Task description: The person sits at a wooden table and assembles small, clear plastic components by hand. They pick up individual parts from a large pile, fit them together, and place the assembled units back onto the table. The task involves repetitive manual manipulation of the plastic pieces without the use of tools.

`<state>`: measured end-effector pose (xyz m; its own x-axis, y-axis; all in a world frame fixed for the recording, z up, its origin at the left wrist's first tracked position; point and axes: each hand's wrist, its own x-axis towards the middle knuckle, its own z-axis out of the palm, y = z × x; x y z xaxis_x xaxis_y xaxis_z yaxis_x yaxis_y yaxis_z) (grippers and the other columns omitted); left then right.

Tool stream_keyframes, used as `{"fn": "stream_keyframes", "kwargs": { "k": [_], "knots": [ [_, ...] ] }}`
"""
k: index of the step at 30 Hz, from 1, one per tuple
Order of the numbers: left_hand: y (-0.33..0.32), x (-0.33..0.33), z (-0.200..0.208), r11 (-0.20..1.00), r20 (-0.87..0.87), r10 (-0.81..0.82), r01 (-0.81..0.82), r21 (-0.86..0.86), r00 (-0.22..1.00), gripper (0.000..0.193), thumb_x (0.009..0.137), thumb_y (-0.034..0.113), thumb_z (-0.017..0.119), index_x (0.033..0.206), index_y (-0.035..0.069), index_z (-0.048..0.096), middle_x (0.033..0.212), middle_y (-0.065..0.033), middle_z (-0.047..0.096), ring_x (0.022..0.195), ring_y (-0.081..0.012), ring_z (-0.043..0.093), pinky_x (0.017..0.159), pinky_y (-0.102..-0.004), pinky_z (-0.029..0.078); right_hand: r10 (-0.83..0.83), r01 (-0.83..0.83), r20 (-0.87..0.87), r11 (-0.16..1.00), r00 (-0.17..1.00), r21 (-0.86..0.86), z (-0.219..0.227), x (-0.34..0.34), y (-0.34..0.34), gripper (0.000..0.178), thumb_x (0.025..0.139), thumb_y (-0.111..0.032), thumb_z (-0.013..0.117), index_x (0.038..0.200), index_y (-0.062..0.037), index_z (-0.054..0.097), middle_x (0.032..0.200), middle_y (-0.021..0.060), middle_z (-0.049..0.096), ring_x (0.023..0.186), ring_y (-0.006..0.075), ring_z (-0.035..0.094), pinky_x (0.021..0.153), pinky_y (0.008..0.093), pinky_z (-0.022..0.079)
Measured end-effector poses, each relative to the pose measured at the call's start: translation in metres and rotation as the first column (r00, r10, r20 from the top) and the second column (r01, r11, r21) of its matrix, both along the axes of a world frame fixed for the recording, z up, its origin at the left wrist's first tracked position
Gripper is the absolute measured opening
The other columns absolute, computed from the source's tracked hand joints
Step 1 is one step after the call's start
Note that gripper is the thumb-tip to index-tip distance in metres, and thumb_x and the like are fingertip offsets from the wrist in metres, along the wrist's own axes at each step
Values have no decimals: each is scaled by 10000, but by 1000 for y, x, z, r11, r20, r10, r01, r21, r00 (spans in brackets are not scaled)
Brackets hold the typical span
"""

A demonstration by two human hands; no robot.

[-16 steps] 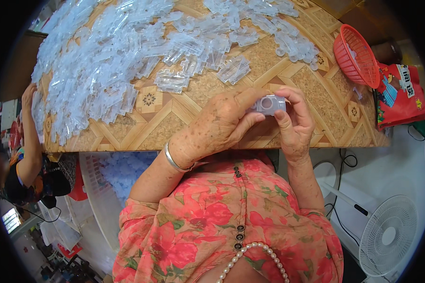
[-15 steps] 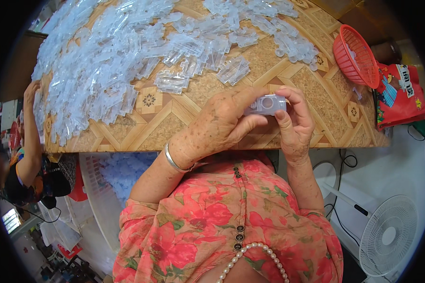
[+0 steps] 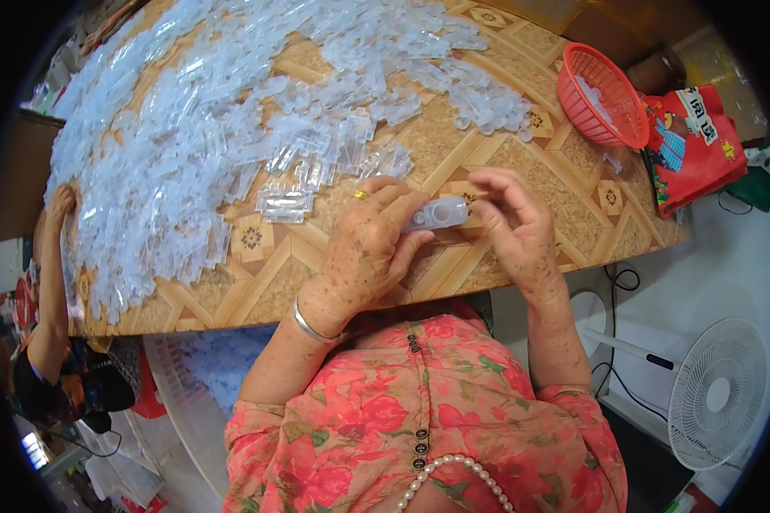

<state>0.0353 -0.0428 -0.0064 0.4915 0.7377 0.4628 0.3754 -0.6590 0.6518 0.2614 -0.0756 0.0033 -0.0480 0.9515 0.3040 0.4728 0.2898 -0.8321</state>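
Note:
My left hand (image 3: 374,235) grips a small clear plastic case (image 3: 441,214) with a round opening near its end, pinched between thumb and fingers over the table's near part. Just right of the case is my right hand (image 3: 516,224), its fingers apart and curved, with nothing visible in them. Beyond my hands lies a wide spread of clear plastic pieces (image 3: 171,162), flat rectangular ones nearest me. Small rounded clear pieces (image 3: 496,111) lie at its right end.
A red plastic basket (image 3: 603,98) with some clear pieces stands at the table's right, beside a red printed bag (image 3: 697,145). A white fan (image 3: 717,393) stands at lower right. Under the table is a white crate (image 3: 175,376) of bluish pieces. Another person's arm (image 3: 53,274) reaches the table's left side.
My right hand has let go of the case and moved slightly away from it. My left hand keeps the case. The view has shifted and tilted a little.

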Motion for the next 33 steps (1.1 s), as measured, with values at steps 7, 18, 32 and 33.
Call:
{"fn": "stream_keyframes", "kwargs": {
  "k": [7,18,32,33],
  "knots": [
    [0,-1,1,999,-39,5,-6,-37,999,409,766,71,817,1152,22,691,1154,-153,677,1009,-360,638,870,-443,511,-372,304,563,928,738,215,2,68,45,273,937,-152,672,1178,-24,675,1095,152,658,997,354,653,885,453,521],
    [3,-5,-2,999,-20,4,-5,-51,1000,444,757,86,837,1169,19,687,1169,-151,675,989,-358,650,842,-440,522,-256,346,602,937,756,-36,13,66,48,201,875,-128,703,1046,-26,677,975,142,680,953,335,679,836,461,531],
    [4,-4,-4,1000,-34,11,-11,-5,999,461,742,97,847,1169,22,690,1177,-146,677,997,-349,644,829,-428,525,-58,166,642,980,765,-110,28,50,21,203,886,-45,630,1084,0,639,990,196,669,949,414,662,858,493,530],
    [4,-4,-4,1000,-30,8,-9,-4,1000,463,742,101,849,1170,23,690,1177,-144,677,997,-349,644,830,-426,526,-72,158,638,984,767,-79,27,52,22,209,887,-49,633,1090,0,641,984,197,669,950,414,662,860,495,529]
  ]
}}
